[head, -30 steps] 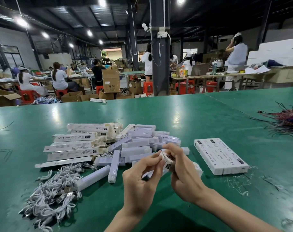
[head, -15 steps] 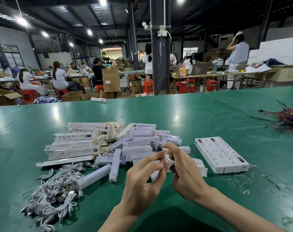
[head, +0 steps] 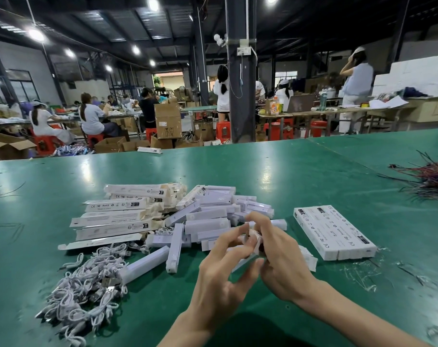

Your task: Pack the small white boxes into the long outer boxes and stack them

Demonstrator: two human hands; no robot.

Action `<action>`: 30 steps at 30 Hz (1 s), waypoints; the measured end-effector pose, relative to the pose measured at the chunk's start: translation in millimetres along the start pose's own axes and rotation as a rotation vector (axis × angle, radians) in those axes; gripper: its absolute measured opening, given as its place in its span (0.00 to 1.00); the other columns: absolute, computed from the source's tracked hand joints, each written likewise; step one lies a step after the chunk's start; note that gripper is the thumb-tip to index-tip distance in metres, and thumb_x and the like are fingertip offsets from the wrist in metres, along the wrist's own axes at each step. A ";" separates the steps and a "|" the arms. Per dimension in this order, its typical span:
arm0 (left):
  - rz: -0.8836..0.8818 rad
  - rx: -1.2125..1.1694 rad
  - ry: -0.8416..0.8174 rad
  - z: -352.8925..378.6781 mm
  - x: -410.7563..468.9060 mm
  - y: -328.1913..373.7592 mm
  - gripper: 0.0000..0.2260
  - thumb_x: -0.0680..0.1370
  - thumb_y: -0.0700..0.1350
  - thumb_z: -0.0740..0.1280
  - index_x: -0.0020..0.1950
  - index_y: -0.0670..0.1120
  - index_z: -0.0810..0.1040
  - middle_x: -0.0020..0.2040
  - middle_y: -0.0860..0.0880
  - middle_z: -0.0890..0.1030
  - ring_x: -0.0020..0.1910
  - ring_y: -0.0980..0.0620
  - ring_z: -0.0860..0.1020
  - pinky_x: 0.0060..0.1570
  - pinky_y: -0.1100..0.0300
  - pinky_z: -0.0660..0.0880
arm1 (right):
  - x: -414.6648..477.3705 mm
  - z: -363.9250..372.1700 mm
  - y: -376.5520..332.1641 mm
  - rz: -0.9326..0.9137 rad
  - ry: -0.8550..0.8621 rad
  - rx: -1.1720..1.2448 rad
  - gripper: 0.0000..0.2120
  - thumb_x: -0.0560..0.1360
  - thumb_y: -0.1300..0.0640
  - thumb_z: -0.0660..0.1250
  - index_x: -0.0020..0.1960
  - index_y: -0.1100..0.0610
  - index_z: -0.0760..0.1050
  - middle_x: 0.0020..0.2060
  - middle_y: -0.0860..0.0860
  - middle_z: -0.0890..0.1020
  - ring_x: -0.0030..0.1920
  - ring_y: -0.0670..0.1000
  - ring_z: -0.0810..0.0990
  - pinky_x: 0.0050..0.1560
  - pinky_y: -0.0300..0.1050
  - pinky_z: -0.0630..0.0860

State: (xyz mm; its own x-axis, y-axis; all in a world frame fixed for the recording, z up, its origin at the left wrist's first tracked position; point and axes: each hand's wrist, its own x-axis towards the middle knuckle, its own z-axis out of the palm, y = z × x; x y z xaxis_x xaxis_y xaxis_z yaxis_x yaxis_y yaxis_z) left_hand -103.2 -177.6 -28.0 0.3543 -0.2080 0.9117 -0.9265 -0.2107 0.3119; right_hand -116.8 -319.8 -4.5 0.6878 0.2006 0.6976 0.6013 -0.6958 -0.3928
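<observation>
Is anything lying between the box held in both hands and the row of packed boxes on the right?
Only a flat white packet lies on the table between the held box and the packed row; carried above the table, the box should pass over it.

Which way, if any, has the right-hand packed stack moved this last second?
No. The packed stack keeps its spot, same gap to the loose box pile on the table.

Left hand (head: 223, 276) and right hand (head: 280, 261) pinch white box (head: 244, 264) over green counter (head: 288, 176); packed boxes (head: 334, 232) to the right.
</observation>
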 end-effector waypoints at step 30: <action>-0.132 0.436 -0.318 -32.0 6.9 -37.2 0.20 0.79 0.46 0.61 0.71 0.46 0.67 0.68 0.50 0.74 0.69 0.55 0.68 0.71 0.44 0.57 | 7.1 1.7 11.3 -0.013 0.031 0.325 0.19 0.71 0.71 0.69 0.59 0.57 0.75 0.48 0.42 0.82 0.48 0.41 0.82 0.52 0.32 0.75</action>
State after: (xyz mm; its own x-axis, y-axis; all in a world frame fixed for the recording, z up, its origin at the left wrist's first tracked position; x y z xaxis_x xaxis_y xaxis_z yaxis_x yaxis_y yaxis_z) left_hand -70.4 -140.7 -24.7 0.5471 -0.4166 0.7260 -0.7569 -0.6165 0.2167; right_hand -104.4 -325.0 -4.9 0.6695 0.1836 0.7197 0.7117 -0.4361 -0.5508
